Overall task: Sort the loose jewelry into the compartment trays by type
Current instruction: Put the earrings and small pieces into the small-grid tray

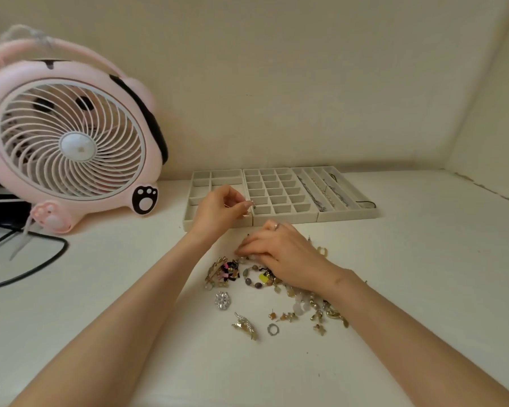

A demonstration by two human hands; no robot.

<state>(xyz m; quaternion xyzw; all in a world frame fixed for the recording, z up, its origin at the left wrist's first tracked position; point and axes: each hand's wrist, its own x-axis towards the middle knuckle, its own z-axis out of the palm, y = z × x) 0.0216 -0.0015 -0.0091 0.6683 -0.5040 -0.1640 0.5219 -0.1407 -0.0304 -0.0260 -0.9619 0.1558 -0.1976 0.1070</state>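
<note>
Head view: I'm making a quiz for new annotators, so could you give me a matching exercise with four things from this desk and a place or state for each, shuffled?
Things
1. pink round desk fan
2. beige tray with long slots
3. small silver ring
4. left hand

Places or states
A. holds thin chains
B. pinches a tiny piece
C. stands at the far left
D. lies loose on the white table

Pairs: 1-C, 2-A, 3-D, 4-B
</note>
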